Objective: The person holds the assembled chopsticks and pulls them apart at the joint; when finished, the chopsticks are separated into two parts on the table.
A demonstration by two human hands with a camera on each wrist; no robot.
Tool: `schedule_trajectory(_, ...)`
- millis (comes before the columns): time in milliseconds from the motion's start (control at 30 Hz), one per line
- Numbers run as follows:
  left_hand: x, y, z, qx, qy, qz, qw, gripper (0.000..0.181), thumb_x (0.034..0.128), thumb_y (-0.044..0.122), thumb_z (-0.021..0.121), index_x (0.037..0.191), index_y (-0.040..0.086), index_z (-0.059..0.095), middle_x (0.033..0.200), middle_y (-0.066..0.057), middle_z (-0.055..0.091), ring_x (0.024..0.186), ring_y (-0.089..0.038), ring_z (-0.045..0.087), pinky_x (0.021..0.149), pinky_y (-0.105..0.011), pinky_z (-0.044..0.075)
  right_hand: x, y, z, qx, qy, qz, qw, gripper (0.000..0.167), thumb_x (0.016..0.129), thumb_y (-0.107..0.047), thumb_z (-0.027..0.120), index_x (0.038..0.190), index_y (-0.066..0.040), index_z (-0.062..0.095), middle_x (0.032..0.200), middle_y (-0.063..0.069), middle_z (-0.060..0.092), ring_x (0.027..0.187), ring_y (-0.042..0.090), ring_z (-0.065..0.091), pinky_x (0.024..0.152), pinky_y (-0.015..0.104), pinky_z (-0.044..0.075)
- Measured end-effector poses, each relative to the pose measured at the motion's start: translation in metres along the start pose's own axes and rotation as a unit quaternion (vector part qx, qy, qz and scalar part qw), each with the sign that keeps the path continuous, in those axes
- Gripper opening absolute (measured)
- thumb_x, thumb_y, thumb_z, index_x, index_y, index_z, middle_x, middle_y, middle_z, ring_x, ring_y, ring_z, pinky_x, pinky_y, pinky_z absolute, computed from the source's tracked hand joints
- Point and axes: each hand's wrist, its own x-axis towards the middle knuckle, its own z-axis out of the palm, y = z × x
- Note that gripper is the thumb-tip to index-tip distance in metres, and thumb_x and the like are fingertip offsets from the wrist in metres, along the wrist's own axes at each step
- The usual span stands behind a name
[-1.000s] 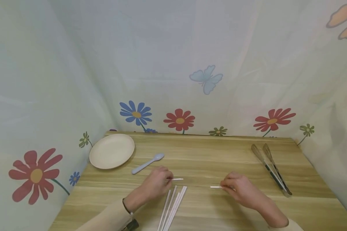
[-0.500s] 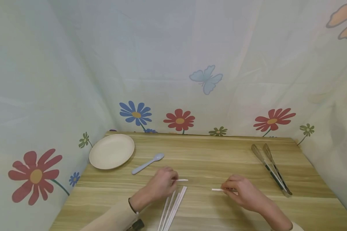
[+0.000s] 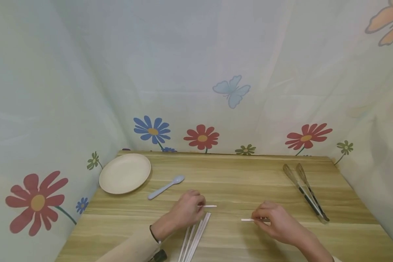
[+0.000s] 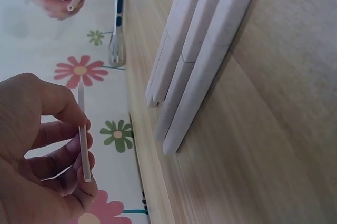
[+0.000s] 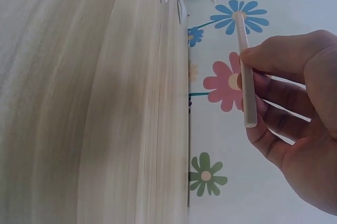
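Sticks [image 3: 198,236], long, white and straight, lie fanned on the wood-grain counter [image 3: 235,178] in the head view; beside them the left hand [image 3: 187,209] pinches 1 slim white stick [image 3: 210,206], while the right hand [image 3: 276,221], well apart, pinches 1 matching white stick [image 3: 247,219]. In the left-wrist view, fingers nearly closed, the stick sits clear of the bundle. In the right-wrist view, a similar narrow pinch holds its stick off the counter.

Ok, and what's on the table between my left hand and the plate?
A pale blue spoon lies between your left hand, which pinches a white stick, and the plate. The head view shows it.
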Motion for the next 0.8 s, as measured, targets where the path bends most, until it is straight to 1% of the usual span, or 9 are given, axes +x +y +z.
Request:
schedule_trajectory(200, 0.004, 0.002, 0.004, 0.000, -0.014, -0.001, 0.9999, 0.006, 0.0771, 0.012, 0.070, 0.082, 0.016, 0.069, 0.077, 0.006, 0.059, 0.073, -0.006, 0.051, 0.068, -0.022, 0.045, -0.004, -0.001, 0.001, 0.000, -0.009, 0.000, 1.0000, 0.021, 0.074, -0.004, 0.079, 0.085, -0.020, 0.072, 0.083, -0.016, 0.064, 0.075, -0.001, 0.056, 0.067, 0.007, 0.043)
schedule_trajectory(333, 0.006, 0.003, 0.007, 0.006, -0.023, -0.003, 0.9997, 0.007, 0.0767, 0.013, 0.071, 0.084, 0.015, 0.070, 0.077, 0.007, 0.059, 0.073, -0.006, 0.051, 0.068, -0.022, 0.046, -0.006, -0.001, 0.000, 0.003, -0.015, 0.001, 0.9999, 0.021, 0.074, -0.003, 0.079, 0.085, -0.020, 0.072, 0.084, -0.017, 0.063, 0.076, -0.001, 0.056, 0.067, 0.009, 0.043)
schedule_trajectory(567, 0.012, 0.007, 0.012, 0.012, -0.013, 0.024, 0.9996, 0.011, 0.0744, 0.009, 0.070, 0.085, 0.012, 0.071, 0.078, 0.004, 0.061, 0.075, -0.010, 0.056, 0.068, -0.024, 0.048, -0.011, -0.002, 0.001, 0.001, -0.014, -0.010, 0.9999, 0.023, 0.073, -0.003, 0.080, 0.085, -0.020, 0.071, 0.083, -0.015, 0.064, 0.076, 0.001, 0.057, 0.065, 0.009, 0.043)
schedule_trajectory(800, 0.016, 0.012, 0.016, 0.006, -0.030, 0.032, 0.9990, 0.011, 0.0753, 0.007, 0.070, 0.085, 0.011, 0.071, 0.080, 0.003, 0.062, 0.076, -0.010, 0.057, 0.069, -0.021, 0.049, -0.017, -0.003, 0.001, 0.005, -0.030, -0.006, 0.9995, 0.024, 0.072, -0.003, 0.080, 0.085, -0.021, 0.072, 0.083, -0.016, 0.064, 0.075, 0.000, 0.057, 0.065, 0.009, 0.044)
